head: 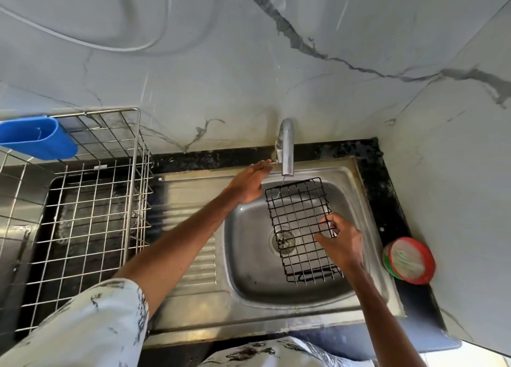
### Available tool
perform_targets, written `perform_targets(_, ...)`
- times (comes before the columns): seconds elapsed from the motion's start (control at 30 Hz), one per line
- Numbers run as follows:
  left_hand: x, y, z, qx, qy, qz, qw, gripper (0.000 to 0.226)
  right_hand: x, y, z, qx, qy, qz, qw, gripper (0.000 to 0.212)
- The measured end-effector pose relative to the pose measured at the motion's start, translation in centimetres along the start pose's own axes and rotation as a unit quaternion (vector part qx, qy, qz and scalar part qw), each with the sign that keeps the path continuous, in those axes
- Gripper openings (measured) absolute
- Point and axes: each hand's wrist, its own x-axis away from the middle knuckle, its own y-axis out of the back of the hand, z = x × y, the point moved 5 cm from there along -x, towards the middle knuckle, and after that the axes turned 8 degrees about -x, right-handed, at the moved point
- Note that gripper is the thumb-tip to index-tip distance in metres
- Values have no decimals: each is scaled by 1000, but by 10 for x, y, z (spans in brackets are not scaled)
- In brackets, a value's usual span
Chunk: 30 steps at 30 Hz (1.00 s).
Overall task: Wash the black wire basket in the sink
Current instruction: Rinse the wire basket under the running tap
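**Holding a light wire basket under the tap**

Running along the marbled wall, the black desk (387,195) carries a steel sink (249,270) with a ribbed draining board. A large steel dish rack (83,214) stands to the left of the sink.

The black wire basket (298,223) is held tilted over the sink bowl. Its far end is up beneath the tap (287,148) and its near end is lower, above the bowl floor and just past the drain (282,241). It looks like coated wire in an open grid, so I judge it light and stiff, and not fragile. It is probably slick once wet and soapy. The thin wires give little to pinch, so the surest hold is with fingers hooked through the mesh or wrapped over a rim wire near the middle of a long side.

That is roughly where the right hand (343,242) has it. The fingers are curled through the grid on the right edge and carry the basket alone.

The left hand (247,185) holds nothing. Its fingers are stretched out straight towards the small lever (272,162) at the tap's base, though whether the tips actually press the lever is hard to make out at this angle.

A red-rimmed tub (409,260) sits on the desk to the right of the sink.
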Motion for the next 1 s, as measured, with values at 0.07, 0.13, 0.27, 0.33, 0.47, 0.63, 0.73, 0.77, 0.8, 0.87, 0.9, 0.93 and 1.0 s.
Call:
perform_targets(0.07,12,2,-4,170,93,-27,981,42,2,2,1,-11,4,6,1000,32)
perform_targets(0.13,24,-5,-9,338,176,37,924,27,5,3,3,-20,4,17,1000,30)
perform_targets(0.27,38,-7,-8,515,214,142,818,33,2,5,-6,-62,-18,37,997,32)
perform_targets(0.33,41,-3,-6,528,192,165,811,35,-1,5,-10,-84,-38,53,994,36)
perform_targets(0.47,44,2,-18,547,139,232,792,41,-20,-4,-29,-145,-58,104,982,56)
perform_targets(0.63,50,13,-31,582,122,185,782,34,-38,-12,-28,-190,-111,120,968,79)
perform_targets(0.73,57,11,-49,583,130,169,784,32,-50,-13,-18,-182,-112,139,967,64)
perform_targets(0.77,61,9,-55,579,134,165,787,32,-55,-12,-16,-166,-106,126,972,63)
perform_targets(0.8,64,8,-59,576,140,160,790,32,-59,-6,-13,-149,-94,94,980,61)
perform_targets(0.87,68,7,-64,574,153,146,791,32,-61,9,9,-176,-65,5,982,47)
perform_targets(0.9,69,7,-65,574,158,140,791,32,-59,16,25,-229,-59,-22,971,38)
perform_targets(0.93,70,6,-64,572,162,136,792,32,-58,19,42,-299,-60,-23,952,30)
perform_targets(1.0,73,5,-63,566,167,131,797,33,-54,11,76,-426,-84,53,899,26)
